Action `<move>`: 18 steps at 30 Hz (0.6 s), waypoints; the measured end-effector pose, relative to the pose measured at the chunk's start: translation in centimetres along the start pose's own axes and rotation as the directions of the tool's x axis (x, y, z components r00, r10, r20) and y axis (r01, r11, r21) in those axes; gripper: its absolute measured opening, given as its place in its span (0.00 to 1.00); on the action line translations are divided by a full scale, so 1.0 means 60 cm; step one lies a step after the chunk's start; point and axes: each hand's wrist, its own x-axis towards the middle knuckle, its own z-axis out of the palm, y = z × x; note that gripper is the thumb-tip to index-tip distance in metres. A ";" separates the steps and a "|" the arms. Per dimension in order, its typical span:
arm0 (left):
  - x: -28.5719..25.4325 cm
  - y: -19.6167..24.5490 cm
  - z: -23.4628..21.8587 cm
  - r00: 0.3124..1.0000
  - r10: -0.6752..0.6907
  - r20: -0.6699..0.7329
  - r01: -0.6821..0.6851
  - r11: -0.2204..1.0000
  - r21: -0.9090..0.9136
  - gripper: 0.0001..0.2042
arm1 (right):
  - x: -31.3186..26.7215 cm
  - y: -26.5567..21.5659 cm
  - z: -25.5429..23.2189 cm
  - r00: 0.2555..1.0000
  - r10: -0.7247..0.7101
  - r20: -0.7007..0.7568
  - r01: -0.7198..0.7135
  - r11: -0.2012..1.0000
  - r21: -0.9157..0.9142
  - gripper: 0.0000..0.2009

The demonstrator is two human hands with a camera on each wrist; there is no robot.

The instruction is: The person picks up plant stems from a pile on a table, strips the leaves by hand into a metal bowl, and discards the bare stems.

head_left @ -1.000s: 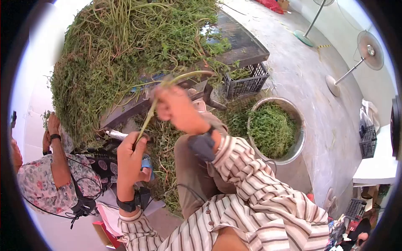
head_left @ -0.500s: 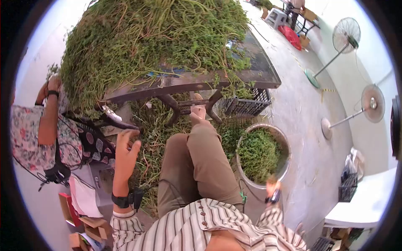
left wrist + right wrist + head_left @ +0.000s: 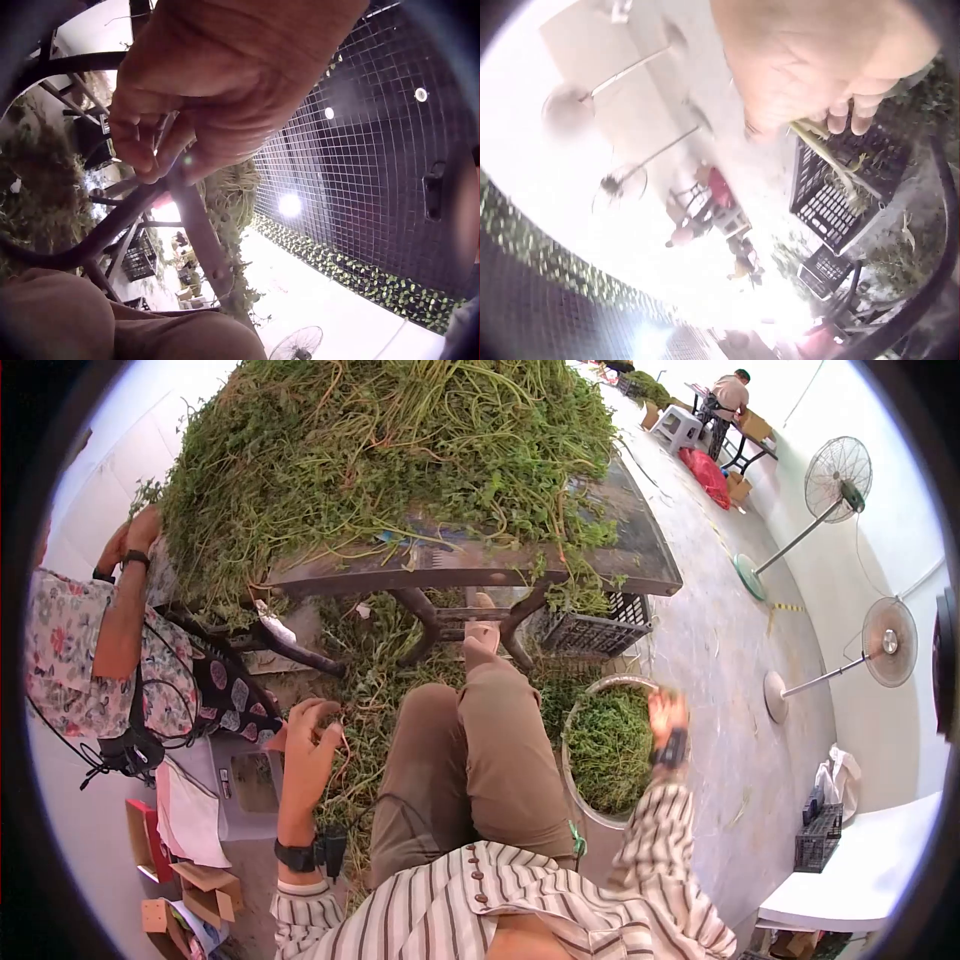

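My left hand [image 3: 309, 758] is raised beside my left knee, fingers loosely curled and thumb apart, with nothing plainly held. In the left wrist view the hand [image 3: 225, 82] bends its fingers toward the thumb. My right hand [image 3: 668, 718] is over the right rim of a round metal basin [image 3: 612, 822] with cut greens [image 3: 605, 750] in it. A green stem [image 3: 829, 157] comes out from under the right hand [image 3: 817, 67] in the right wrist view, its upper end hidden by the fingers. A large heap of leafy stems [image 3: 400, 460] covers most of the table [image 3: 645, 525].
Under the table stand a black crate [image 3: 600, 628] and curved legs [image 3: 520, 625]; loose greens [image 3: 385, 660] lie on the floor. Another person [image 3: 115, 630] sits at the left. Two fans [image 3: 838, 475] stand at the right, near a white table [image 3: 850, 880]. Cardboard boxes [image 3: 205, 890] lie lower left.
Both hands held one long stem near the table edge; then they parted. My right hand swung right to the basin, then moved up along its rim. The left stayed near the knee. The view shifted.
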 end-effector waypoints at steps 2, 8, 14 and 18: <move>-0.009 -0.011 -0.006 0.999 -0.016 -0.031 0.016 1.000 -0.006 0.13 | 0.082 0.000 0.030 0.993 -0.074 0.088 0.099 0.944 -0.315 0.16; -0.030 -0.061 -0.017 0.998 -0.003 -0.060 0.005 1.000 0.020 0.13 | -0.048 0.078 0.207 0.957 -0.007 0.289 0.181 0.796 -0.578 0.10; -0.014 -0.069 -0.015 0.999 0.014 -0.035 -0.014 1.000 0.012 0.14 | -0.180 0.090 0.351 0.852 0.039 0.522 0.400 0.596 -0.696 0.11; -0.009 -0.055 0.007 0.999 -0.040 -0.016 0.039 0.997 -0.064 0.14 | -0.226 0.082 0.464 0.672 0.036 0.739 0.719 0.206 -0.664 0.12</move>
